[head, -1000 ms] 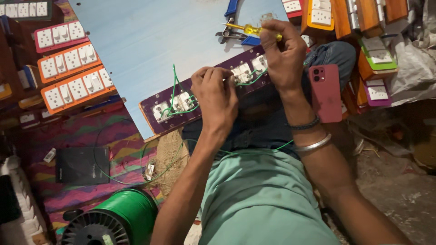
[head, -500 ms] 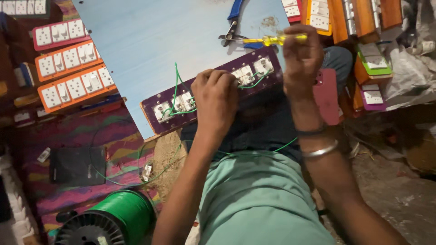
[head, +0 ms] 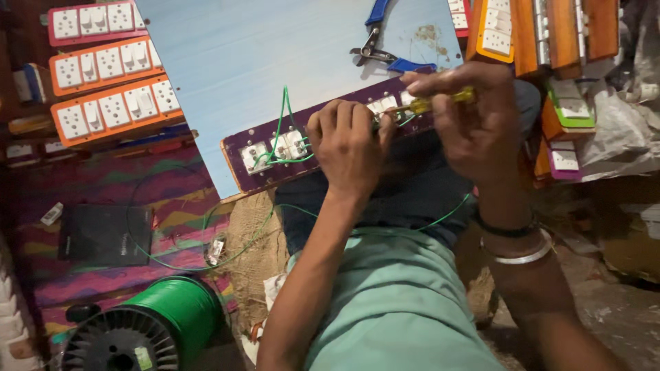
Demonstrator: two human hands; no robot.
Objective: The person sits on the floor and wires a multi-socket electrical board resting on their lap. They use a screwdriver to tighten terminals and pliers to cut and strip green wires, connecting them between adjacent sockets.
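Purple switch panel (head: 275, 154), a long narrow board seen from its wired back, lies across the person's lap with its far edge against the pale blue board (head: 275, 48). Its long axis runs from lower left to upper right, rising toward the right hand (head: 474, 127). 2 white socket backs sit near its left end, and looped green wire (head: 282, 120) stands up from them.

The left hand (head: 350, 148) is curled over the middle of the panel, fingers folded down onto its upper edge and pressing the board in place; whether the fingertips pinch a wire cannot be told. The right hand is closed around a yellow-handled screwdriver (head: 443, 102), held nearly parallel to the panel's long axis with the tip directed left toward the terminals just beside the left hand's knuckles. Of the 2 hands, the left is nearer the working point; the right reaches it only through the tool.

Blue-handled pliers (head: 378, 41) rest on the blue board beyond the panel. 3 finished orange and red switch boards (head: 110, 86) lie at upper left. A green wire spool (head: 158, 319) stands on the floor at lower left, its strand trailing up toward the lap.
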